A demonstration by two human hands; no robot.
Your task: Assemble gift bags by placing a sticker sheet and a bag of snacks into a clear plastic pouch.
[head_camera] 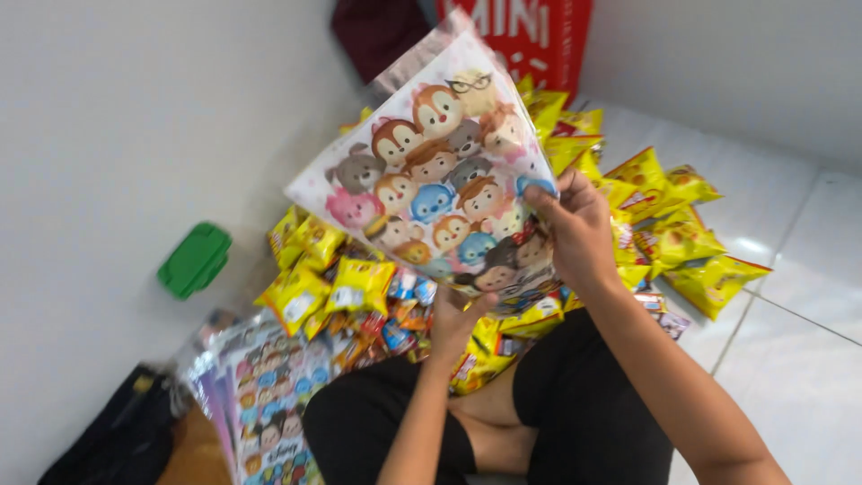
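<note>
Nearest, the left hand (456, 325) pinches the bottom edge of a cartoon-printed plastic bag (431, 171) from below, while the right hand (579, 229) grips its right edge, thumb on the front. The bag is held up in front of the person, above the legs. Its long axis tilts from lower right to upper left, its open top pointing away toward the yellow snack packets (669, 238) piled on the floor (799, 296) beyond.
</note>
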